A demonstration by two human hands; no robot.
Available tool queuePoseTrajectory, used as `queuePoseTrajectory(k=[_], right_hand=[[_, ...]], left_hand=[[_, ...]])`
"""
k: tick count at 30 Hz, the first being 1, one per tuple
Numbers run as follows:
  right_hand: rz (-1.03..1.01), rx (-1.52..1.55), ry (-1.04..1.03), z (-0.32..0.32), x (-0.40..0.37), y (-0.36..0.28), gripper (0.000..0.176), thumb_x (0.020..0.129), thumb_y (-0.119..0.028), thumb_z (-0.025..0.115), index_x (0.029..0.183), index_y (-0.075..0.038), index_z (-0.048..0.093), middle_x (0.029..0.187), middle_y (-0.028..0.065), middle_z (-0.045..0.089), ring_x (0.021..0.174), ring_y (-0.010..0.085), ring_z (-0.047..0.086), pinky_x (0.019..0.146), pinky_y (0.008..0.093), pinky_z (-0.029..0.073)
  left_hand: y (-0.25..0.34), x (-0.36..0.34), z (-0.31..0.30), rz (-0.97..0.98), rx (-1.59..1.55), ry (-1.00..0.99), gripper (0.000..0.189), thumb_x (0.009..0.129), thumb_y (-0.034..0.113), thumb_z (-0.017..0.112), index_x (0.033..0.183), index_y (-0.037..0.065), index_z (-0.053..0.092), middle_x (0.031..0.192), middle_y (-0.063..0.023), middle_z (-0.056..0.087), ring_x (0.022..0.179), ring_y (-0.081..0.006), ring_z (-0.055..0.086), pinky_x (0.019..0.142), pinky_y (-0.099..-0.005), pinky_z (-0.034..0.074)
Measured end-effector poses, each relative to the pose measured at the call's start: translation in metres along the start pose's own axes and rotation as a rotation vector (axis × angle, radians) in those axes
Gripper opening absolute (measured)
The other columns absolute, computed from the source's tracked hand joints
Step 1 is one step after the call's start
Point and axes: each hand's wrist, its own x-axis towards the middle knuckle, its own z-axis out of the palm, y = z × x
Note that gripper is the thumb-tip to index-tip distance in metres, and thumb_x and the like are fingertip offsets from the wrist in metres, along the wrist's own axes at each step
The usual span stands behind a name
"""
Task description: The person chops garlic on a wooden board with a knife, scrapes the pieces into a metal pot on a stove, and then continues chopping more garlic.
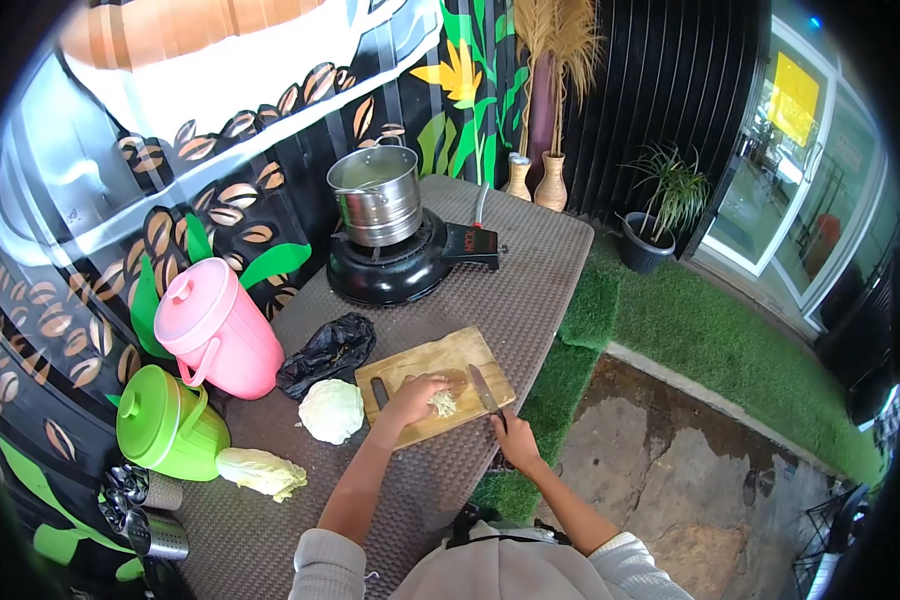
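My left hand (417, 398) rests on a wooden cutting board (460, 350), its fingers curved around a small pile of pale shredded vegetable (443, 403). Part of that pile is hidden beneath the fingers. In my right hand (517, 443), at the board's right edge, is a knife (485, 388) held by its dark handle. Its blade points away from me over the board, apart from the shreds. A dark elongated shape (380, 392) shows at the board's left end. Just left of the board sits a round pale cabbage (331, 411).
A black plastic bag (328, 352) lies behind the cabbage. A napa cabbage piece (262, 473), a green jug (170, 425), a pink jug (218, 325) and utensil holders (160, 533) line the left. A steel pot (375, 195) stands on a black stove (390, 268) behind the board.
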Motion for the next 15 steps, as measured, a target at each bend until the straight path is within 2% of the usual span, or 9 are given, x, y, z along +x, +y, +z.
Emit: queuePoseTrajectory(k=[2, 5, 7, 13, 15], right_hand=[[-0.031, -0.01, -0.037, -0.001, -0.002, 0.003, 0.037, 0.093, -0.027, 0.05, 0.117, 0.001, 0.048, 0.084, 0.0306, 0.061, 0.077, 0.0478, 0.06, 0.067, 0.0536, 0.049], [-0.083, 0.032, -0.022, -0.008, -0.002, -0.005, 0.034, 0.094, -0.027, 0.05, 0.114, 0.001, 0.048, 0.084, 0.0312, 0.061, 0.077, 0.0486, 0.059, 0.067, 0.0542, 0.049], [-0.016, 0.064, -0.057, -0.009, -0.003, -0.007, 0.029, 0.093, -0.025, 0.053, 0.098, 0.003, 0.051, 0.082, 0.0328, 0.058, 0.082, 0.0499, 0.057, 0.066, 0.0519, 0.046], [-0.054, 0.129, -0.04, 0.002, 0.005, 0.001, 0.029, 0.092, -0.024, 0.053, 0.094, 0.005, 0.053, 0.082, 0.0312, 0.059, 0.083, 0.0478, 0.058, 0.067, 0.0484, 0.047], [-0.054, 0.14, -0.052, 0.005, 0.008, 0.0, 0.03, 0.092, -0.026, 0.052, 0.096, 0.004, 0.053, 0.081, 0.0315, 0.059, 0.081, 0.0487, 0.058, 0.069, 0.051, 0.046]], left_hand=[[0.002, -0.004, 0.0, -0.02, -0.005, 0.006, 0.059, 0.066, 0.009, 0.071, 0.124, 0.011, 0.058, 0.129, -0.0116, 0.055, 0.118, -0.0287, 0.051, 0.098, -0.0409, 0.039], [0.005, -0.006, -0.003, -0.041, -0.084, 0.027, 0.058, 0.066, 0.013, 0.074, 0.122, 0.012, 0.06, 0.128, -0.012, 0.055, 0.118, -0.0294, 0.051, 0.099, -0.0408, 0.038], [0.01, -0.01, -0.003, -0.044, -0.159, 0.034, 0.057, 0.066, 0.015, 0.075, 0.121, 0.012, 0.06, 0.128, -0.0121, 0.055, 0.118, -0.0295, 0.051, 0.1, -0.0409, 0.038], [0.021, -0.016, -0.01, -0.049, -0.178, 0.116, 0.058, 0.065, 0.022, 0.079, 0.12, 0.014, 0.062, 0.128, -0.012, 0.056, 0.121, -0.0297, 0.048, 0.102, -0.0404, 0.036], [0.019, -0.021, -0.012, -0.044, -0.121, 0.096, 0.056, 0.066, 0.025, 0.079, 0.118, 0.012, 0.062, 0.125, -0.0118, 0.057, 0.119, -0.0298, 0.049, 0.101, -0.0401, 0.037]])
